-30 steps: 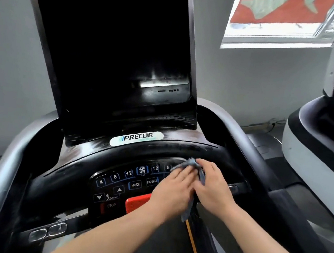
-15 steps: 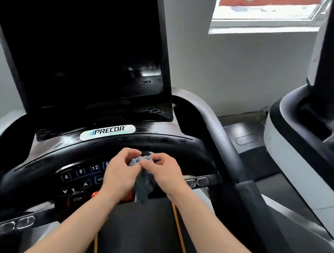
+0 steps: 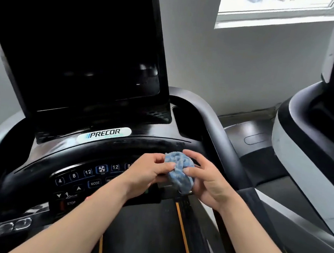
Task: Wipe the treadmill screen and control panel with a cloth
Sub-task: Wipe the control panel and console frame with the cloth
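Observation:
A bunched blue cloth (image 3: 179, 170) is held between both my hands above the right end of the treadmill's control panel (image 3: 86, 179). My left hand (image 3: 146, 173) pinches its left edge with thumb and fingers. My right hand (image 3: 207, 182) grips its right side, thumb on top. The dark, switched-off screen (image 3: 77, 45) rises behind the panel, tilted back, above a white brand label (image 3: 104, 134). Lit number keys, a fan key and a mode key show left of my hands; the panel's right part is hidden behind them.
A curved black handrail (image 3: 218, 136) runs along the right of the console. Another machine (image 3: 308, 141) stands close on the right. A grey wall with a window (image 3: 277, 12) lies behind. The belt with orange stripes (image 3: 182, 231) is below my forearms.
My hands lifted the cloth off the panel's keys and gathered it into a ball between them. The view shifted, so the console now sits further left.

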`<state>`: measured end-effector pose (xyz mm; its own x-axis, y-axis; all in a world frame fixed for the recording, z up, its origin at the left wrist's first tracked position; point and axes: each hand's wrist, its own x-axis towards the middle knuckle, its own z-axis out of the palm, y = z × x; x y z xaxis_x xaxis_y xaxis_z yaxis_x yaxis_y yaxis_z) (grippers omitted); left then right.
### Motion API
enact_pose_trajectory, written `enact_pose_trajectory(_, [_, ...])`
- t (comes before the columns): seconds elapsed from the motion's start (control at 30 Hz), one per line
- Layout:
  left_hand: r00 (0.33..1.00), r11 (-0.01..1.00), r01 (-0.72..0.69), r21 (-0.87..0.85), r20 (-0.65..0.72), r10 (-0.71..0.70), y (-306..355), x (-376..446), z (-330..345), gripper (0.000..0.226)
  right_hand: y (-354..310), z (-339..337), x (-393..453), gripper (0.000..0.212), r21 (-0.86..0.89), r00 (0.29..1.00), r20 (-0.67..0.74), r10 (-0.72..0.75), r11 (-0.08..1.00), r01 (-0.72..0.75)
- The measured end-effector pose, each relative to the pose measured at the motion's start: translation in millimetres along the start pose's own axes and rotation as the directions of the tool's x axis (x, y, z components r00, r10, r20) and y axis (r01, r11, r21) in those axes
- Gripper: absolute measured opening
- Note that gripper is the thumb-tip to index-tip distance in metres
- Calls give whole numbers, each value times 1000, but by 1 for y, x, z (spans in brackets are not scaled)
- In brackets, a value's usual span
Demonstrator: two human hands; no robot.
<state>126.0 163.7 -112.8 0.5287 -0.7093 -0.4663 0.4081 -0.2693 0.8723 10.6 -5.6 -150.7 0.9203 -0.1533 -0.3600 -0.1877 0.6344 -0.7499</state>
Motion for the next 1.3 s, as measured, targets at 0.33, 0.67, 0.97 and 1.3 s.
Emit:
enact_pose_trajectory(0.33, [967, 975, -200, -99, -182, 180, 21, 14, 24, 12, -12, -30, -24, 48, 13, 989, -147, -16, 1000, 18])
enact_pose_trajectory(0.67, [993, 999, -37, -17, -113, 35, 26, 3, 9, 63, -29, -23, -35, 31, -31, 930, -361, -67, 998, 60])
enact_pose_trajectory(0.97, [982, 565, -114, 817, 7, 188, 43, -11, -8, 38, -44, -34, -63, 56, -338, 985, -146, -91, 941, 36])
enact_pose_trajectory(1.3, [955, 80, -266, 961, 251, 159, 53, -16, 21, 18, 44, 12, -47, 18, -884, 963, -53, -266, 460, 78])
